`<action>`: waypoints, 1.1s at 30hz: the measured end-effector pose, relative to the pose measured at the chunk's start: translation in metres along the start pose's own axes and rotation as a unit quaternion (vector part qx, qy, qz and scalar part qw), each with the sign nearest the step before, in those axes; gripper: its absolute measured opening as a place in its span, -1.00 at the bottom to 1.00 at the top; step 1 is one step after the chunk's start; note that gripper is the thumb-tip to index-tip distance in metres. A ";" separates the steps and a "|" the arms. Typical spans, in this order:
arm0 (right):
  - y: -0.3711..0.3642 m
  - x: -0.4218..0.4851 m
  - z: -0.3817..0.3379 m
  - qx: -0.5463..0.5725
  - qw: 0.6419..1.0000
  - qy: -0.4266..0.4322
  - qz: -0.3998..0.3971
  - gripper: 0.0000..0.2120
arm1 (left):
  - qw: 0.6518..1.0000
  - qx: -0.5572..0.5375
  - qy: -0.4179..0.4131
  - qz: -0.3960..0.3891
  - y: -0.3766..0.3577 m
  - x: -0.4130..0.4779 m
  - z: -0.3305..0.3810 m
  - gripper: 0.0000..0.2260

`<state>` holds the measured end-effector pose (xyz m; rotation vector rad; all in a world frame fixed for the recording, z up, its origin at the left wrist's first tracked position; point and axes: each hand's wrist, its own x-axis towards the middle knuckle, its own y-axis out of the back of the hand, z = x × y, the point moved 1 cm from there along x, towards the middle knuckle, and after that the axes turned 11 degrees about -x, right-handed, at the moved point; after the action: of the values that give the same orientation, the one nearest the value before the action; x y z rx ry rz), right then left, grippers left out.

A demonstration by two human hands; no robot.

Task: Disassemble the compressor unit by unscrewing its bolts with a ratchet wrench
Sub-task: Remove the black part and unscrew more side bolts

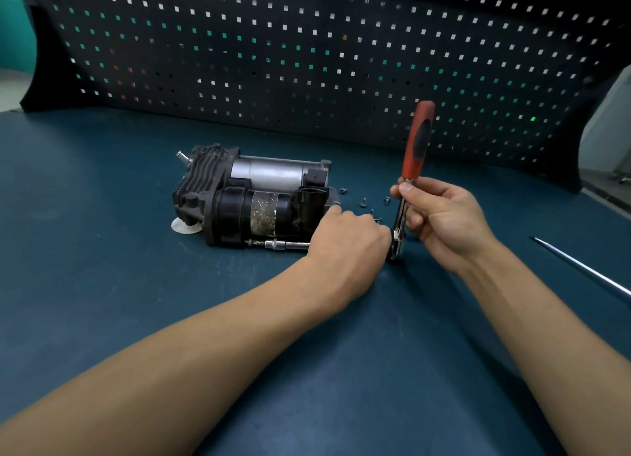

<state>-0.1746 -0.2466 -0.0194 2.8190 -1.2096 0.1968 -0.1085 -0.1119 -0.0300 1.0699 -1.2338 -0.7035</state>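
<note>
The compressor (252, 196) touches our left hand (345, 247), which is curled round the extension bar (286, 244); our right hand (444, 223) grips the ratchet wrench (418, 138).

A black perforated metal pegboard (307, 45) stands behind a dark teal bench mat (102, 284). A thin silver metal rod (587, 267) lies at its right edge, and a small white disc (182, 226) lies left of centre.

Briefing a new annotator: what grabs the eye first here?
The red-handled ratchet wrench stands upright right of centre, its metal shank gripped by the right hand. Left of it the black-and-silver compressor unit lies on the dark table, the left hand over the end of an extension bar along its near side. Loose bolts lie scattered between them.
</note>
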 end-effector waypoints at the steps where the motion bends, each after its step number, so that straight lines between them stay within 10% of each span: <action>1: 0.001 0.001 0.000 0.000 1.000 -0.001 -0.001 -0.95 | 1.000 0.000 0.000 0.006 0.000 0.000 0.000 -0.77; 23: -0.002 0.009 0.010 -0.015 1.000 -0.004 -0.017 -0.87 | 0.995 0.054 -0.030 -0.080 -0.002 -0.005 -0.007 -0.88; 33: 0.001 -0.004 -0.003 -0.018 1.000 0.005 -0.005 -0.83 | 1.000 -0.014 0.027 0.000 0.006 -0.001 -0.001 -0.80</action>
<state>-0.1782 -0.2437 -0.0172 2.7898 -1.1842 0.1855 -0.1084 -0.1088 -0.0247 1.0597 -1.1743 -0.6854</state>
